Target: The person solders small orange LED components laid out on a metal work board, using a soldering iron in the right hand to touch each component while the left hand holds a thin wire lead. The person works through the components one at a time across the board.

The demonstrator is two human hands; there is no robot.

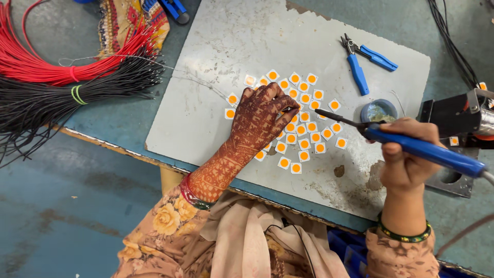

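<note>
Your left hand (260, 116) lies flat over the cluster of small white squares with orange centres (303, 135) on the grey board (216, 62), its fingers (288, 114) pressed together as if pinching a thin solder wire (206, 85); the view is too coarse to be sure the wire is truly gripped. Your right hand (406, 159) is wrapped tight around the blue-handled soldering iron (427, 150). The iron's long axis runs from lower right to upper left, and its dark tip (321, 111) sits just beside your left fingertips, over the squares at the cluster's right side. So the squares lie to the left of your right hand and directly under your left, which is the nearer one. A small round tin (378, 109) stands just behind the iron's shaft. Blue-handled cutters (363, 62) lie well apart near the board's far right corner. Bundles of red wires (36, 56) and black wires (56, 100), each banded, rest on the bench (103, 128) at far left.
</note>
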